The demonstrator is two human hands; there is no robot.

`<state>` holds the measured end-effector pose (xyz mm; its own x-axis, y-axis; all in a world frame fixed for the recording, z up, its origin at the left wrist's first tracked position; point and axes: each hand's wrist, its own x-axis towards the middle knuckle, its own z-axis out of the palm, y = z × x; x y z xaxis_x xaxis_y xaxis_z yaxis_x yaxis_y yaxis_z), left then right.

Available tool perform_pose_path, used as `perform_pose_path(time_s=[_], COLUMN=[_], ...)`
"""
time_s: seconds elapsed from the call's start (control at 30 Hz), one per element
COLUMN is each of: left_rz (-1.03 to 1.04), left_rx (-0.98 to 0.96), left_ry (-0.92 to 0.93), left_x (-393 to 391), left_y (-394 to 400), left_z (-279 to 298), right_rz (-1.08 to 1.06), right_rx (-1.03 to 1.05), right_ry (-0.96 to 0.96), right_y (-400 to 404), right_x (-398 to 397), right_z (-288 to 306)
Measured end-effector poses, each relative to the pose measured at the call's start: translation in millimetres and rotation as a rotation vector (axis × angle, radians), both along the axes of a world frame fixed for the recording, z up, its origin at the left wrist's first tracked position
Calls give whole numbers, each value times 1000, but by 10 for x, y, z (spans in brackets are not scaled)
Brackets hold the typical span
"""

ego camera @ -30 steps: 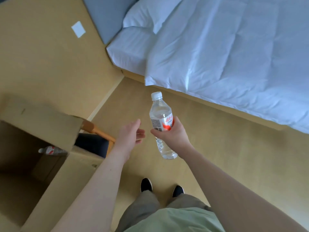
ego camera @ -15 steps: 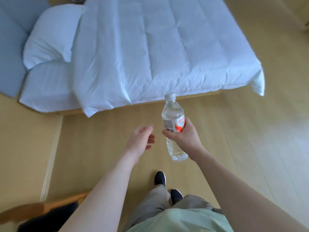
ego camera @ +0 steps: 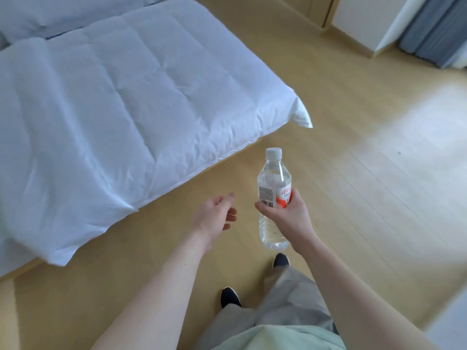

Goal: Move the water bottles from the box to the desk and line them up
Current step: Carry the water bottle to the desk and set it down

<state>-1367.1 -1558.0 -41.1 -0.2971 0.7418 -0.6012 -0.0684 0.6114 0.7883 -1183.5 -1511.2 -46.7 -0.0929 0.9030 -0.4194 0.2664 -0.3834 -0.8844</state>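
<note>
bed [ego camera: 121, 102] with white quilt, upper left | floor [ego camera: 353, 173] pale wood | left hand [ego camera: 214, 214] loose, fingers relaxed, holding nothing | right hand [ego camera: 288, 213] wrapped round bottle [ego camera: 274, 188], upright, capped, above floor, beside left hand

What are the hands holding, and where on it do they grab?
The right hand holds a water bottle upright, gripping its middle, over the lower part of the label. The left hand holds nothing; its fingers are loosely open.

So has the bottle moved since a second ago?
Yes. The water bottle, gripped by the right hand, has been carried along the bed from its pillow end to its foot corner.
</note>
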Motion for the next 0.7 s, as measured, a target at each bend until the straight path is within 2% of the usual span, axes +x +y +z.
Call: perform_pose_path(time_s=[0.37, 0.7], left_rz=[-157, -206], left_rx=[-24, -9], left_ry=[37, 22], left_x=[852, 1743], left_y=[1495, 2737], left_z=[-135, -68], right_rz=[-150, -171], right_rx=[-26, -19], right_ry=[-9, -9], right_y=[1159, 2369], right_x=[980, 1926], right_z=[-193, -63])
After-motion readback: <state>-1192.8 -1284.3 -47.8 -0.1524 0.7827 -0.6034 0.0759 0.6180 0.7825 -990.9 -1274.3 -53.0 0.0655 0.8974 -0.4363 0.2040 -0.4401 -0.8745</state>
